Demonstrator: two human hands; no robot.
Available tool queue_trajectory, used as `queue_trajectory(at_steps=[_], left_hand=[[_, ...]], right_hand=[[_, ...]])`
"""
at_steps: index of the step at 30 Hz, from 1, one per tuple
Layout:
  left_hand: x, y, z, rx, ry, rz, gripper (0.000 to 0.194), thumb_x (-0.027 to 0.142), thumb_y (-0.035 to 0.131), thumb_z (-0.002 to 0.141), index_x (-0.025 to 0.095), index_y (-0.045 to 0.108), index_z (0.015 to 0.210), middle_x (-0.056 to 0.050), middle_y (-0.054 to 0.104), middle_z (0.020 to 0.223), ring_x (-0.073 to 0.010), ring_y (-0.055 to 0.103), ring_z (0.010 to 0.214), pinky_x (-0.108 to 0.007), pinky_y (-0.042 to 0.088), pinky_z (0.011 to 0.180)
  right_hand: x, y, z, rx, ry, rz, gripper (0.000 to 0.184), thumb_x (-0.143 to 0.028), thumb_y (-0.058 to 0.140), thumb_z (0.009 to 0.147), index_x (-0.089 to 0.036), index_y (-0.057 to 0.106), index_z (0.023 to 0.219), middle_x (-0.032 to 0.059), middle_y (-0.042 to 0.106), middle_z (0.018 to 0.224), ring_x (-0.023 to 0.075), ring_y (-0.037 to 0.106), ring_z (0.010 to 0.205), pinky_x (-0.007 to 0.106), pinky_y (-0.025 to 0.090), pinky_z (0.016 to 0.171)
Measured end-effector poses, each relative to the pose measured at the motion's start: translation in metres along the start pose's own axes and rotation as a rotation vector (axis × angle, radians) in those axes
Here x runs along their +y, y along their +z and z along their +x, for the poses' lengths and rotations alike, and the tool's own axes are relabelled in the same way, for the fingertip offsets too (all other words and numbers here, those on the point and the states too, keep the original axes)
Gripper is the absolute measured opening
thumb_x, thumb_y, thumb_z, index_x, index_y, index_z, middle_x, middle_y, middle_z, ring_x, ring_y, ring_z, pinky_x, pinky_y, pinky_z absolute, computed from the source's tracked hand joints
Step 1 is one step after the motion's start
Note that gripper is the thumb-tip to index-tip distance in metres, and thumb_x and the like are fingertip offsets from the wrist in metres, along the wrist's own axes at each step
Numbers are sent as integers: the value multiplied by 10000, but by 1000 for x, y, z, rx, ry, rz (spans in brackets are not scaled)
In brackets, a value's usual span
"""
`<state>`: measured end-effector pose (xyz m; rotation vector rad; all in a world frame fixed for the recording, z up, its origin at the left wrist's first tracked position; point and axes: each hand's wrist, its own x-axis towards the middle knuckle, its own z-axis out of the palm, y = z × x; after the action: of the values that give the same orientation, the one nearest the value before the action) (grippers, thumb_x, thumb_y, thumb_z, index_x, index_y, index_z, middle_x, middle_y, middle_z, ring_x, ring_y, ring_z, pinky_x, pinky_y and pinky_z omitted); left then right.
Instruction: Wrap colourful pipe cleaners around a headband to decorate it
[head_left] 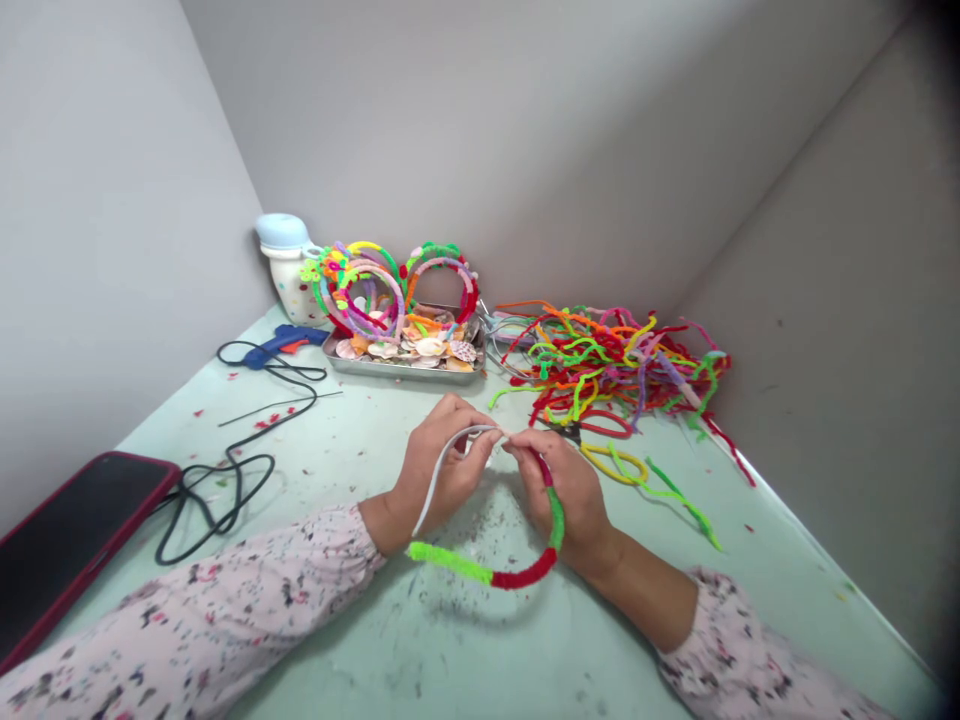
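Note:
Between my two hands is a headband (531, 573), a curved band held above the table with its open ends towards me. Red and green pipe cleaner wraps its right part in bands, ending in bright green; the left part is bare and pale. My left hand (442, 460) pinches the bare part near the top of the curve. Close beside it, my right hand (566, 495) is closed round the band where the wrapping begins. The fingertips nearly meet, and what lies right between them is too small to make out.
A metal tray (405, 369) of shells with several decorated headbands stands at the back, beside a white cup (289, 285). Left are a blue glue gun (285, 343), its black cord and a phone (75, 545). Right lie a pipe cleaner heap (615, 360) and scissors (615, 464).

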<state>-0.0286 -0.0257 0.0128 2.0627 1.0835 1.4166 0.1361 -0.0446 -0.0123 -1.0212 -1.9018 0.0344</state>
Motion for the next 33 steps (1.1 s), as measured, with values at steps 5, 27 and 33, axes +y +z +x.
queue_trajectory(at_steps=[5, 27, 33], left_hand=[[0, 0, 1, -11, -24, 49, 101, 229, 572, 825, 156, 612, 769, -9, 508, 742, -112, 487, 677, -238, 411, 617], [-3, -6, -3, 65, 74, -21, 96, 183, 500, 856, 168, 557, 931, -19, 517, 802, -111, 469, 683, -240, 398, 645], [-4, 3, -8, -380, 83, 29, 161, 175, 485, 847, 176, 639, 895, -22, 588, 771, -109, 516, 659, -231, 409, 621]], right_hand=[[2, 0, 0, -18, -6, -2, 192, -150, 483, 890, -233, 536, 1054, 32, 656, 942, 171, 618, 858, 311, 501, 769], [29, 5, 14, 428, 778, 955, 102, -292, 575, 833, -221, 534, 893, -21, 643, 776, 109, 619, 717, 257, 492, 702], [21, 6, 16, 287, 843, 1066, 161, -330, 617, 806, -221, 535, 891, -17, 643, 757, 118, 612, 658, 245, 502, 613]])
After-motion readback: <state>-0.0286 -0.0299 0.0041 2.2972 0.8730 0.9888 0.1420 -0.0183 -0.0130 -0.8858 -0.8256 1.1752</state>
